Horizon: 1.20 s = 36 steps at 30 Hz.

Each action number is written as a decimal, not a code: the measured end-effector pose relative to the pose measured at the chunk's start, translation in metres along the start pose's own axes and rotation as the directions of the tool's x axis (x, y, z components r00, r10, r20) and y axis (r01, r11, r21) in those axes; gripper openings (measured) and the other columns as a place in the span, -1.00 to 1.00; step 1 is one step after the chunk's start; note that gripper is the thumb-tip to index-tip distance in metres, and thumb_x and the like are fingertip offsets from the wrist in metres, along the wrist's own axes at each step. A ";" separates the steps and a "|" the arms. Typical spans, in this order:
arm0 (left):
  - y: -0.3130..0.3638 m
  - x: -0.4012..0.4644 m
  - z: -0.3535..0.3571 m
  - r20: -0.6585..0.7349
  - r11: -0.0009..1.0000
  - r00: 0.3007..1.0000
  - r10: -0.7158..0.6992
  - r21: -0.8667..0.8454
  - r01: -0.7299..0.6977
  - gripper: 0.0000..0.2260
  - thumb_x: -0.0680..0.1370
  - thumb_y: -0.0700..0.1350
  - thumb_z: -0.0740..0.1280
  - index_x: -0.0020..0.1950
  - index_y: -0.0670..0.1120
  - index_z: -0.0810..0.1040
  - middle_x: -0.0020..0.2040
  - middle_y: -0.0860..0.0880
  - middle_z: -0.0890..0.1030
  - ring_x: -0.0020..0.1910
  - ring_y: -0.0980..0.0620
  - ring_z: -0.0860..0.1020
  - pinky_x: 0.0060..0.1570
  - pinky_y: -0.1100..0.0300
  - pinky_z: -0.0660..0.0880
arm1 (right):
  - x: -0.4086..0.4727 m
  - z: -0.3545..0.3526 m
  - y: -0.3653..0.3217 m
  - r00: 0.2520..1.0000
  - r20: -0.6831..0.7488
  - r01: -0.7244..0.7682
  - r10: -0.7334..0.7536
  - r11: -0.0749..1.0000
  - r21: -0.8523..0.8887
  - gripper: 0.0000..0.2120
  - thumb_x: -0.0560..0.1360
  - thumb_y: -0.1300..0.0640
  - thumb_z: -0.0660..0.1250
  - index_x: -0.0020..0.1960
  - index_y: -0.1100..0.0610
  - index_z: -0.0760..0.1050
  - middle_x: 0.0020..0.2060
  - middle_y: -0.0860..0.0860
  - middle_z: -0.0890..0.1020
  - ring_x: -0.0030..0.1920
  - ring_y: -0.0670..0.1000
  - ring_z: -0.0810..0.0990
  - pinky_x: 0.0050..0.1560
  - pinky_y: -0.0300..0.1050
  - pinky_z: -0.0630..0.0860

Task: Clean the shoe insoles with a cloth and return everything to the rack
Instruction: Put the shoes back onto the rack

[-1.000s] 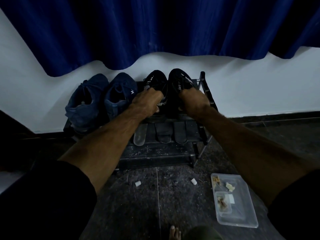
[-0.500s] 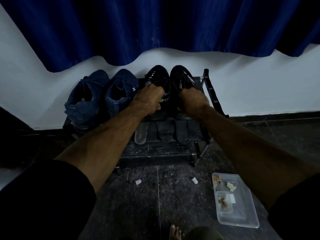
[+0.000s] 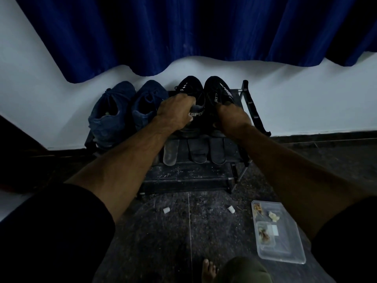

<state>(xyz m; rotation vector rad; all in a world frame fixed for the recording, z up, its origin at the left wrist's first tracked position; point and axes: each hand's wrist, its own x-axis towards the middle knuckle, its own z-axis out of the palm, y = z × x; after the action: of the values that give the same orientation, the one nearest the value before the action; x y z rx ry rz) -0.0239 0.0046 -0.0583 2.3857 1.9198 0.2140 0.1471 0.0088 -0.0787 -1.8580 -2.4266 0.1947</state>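
Observation:
Two black sports shoes stand toes-up on the top shelf of a black shoe rack (image 3: 247, 103). My left hand (image 3: 175, 111) grips the heel opening of the left black shoe (image 3: 190, 86). My right hand (image 3: 230, 116) grips the heel opening of the right black shoe (image 3: 216, 86). Beside them on the left stand two blue shoes (image 3: 114, 111). Several insoles (image 3: 196, 151) lie on the shelf below, one pale and the others dark. No cloth shows in view.
A clear plastic tray (image 3: 285, 248) with scraps lies on the dark floor at the right. Two small white bits (image 3: 166, 210) lie on the floor before the rack. A blue curtain (image 3: 183, 33) hangs over the white wall. My bare toes show at the bottom edge.
Both hands stay on the black shoes; the shoes have been pushed slightly further back on the shelf. The view has shifted a little.

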 end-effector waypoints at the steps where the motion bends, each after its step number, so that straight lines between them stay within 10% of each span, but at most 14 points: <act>1: 0.000 -0.002 -0.002 -0.010 1.000 1.000 0.005 -0.006 -0.005 -0.71 0.50 -0.11 0.43 0.20 -0.08 0.52 0.20 -0.10 0.53 0.14 -0.12 0.52 -0.07 0.09 0.36 | -0.001 -0.001 0.000 1.000 -0.009 0.003 -0.004 1.000 -0.005 -0.54 0.50 0.17 0.39 0.35 0.22 0.37 0.22 0.24 0.50 0.21 0.28 0.51 0.09 0.07 0.50; 36: -0.076 -0.218 -0.102 -0.184 0.993 0.983 -0.028 -0.121 0.006 -0.69 0.51 -0.04 0.43 0.21 -0.05 0.51 0.19 -0.09 0.58 0.11 -0.10 0.55 0.10 -0.08 0.52 | -0.156 -0.082 -0.116 0.990 -0.143 -0.019 0.001 0.992 -0.123 -0.60 0.52 0.11 0.38 0.30 0.20 0.41 0.20 0.22 0.50 0.18 0.25 0.52 0.11 0.09 0.52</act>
<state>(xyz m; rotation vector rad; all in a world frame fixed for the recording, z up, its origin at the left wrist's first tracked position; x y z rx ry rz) -0.1583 -0.1946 0.0175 2.3438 1.9388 0.5528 0.0886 -0.1671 0.0222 -1.8623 -2.3825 -0.0884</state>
